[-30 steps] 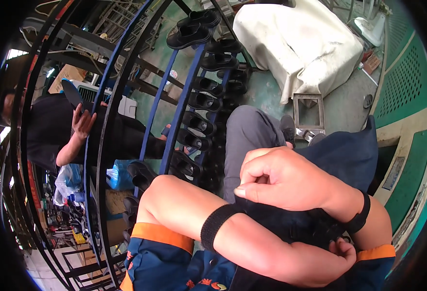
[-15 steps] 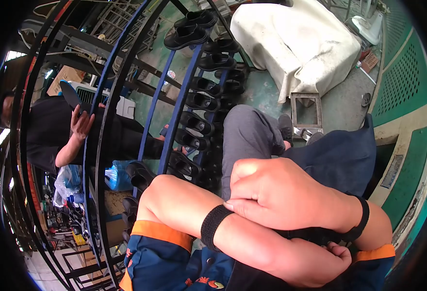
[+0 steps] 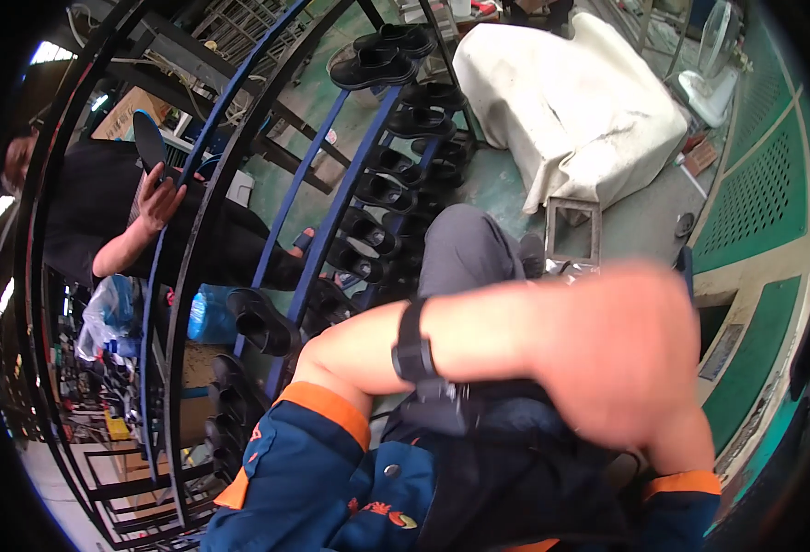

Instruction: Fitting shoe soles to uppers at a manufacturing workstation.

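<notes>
Blurred left hand overlaps bare right forearm; right hand hidden, neither grip determinable; black fabric strap sits leftward.

The rack stands left, shoes set along it, a co-worker beyond it. Ahead lies the cloth, the frame just before it, the fan to its right. Panels stand right. A strap circles the left forearm.

Black shoes on blue rack, cream sheet, apparently a white fan
</notes>
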A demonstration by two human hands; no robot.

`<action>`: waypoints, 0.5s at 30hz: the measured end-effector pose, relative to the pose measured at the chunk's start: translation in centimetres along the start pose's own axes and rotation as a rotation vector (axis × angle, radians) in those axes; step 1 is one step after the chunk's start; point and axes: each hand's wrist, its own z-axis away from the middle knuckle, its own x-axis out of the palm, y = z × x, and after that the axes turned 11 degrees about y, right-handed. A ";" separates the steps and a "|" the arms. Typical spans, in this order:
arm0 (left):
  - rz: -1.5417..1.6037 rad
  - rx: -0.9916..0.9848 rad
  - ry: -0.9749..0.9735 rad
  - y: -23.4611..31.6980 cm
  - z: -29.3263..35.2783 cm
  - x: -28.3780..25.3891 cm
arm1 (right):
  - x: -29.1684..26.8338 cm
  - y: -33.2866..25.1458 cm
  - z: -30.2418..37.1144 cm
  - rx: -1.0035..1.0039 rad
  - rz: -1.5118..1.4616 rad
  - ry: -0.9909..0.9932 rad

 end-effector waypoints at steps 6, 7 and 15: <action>0.583 -1.318 1.174 -9.4 7.7 -2.8 | -0.8 3.8 -1.2 0.108 0.176 0.175; 0.818 -1.402 1.494 -10.0 10.0 -3.0 | -0.9 3.2 -1.2 0.110 0.184 0.168; 0.061 -1.555 0.928 -10.6 16.0 1.7 | 1.1 -0.8 -1.5 -0.272 0.636 0.633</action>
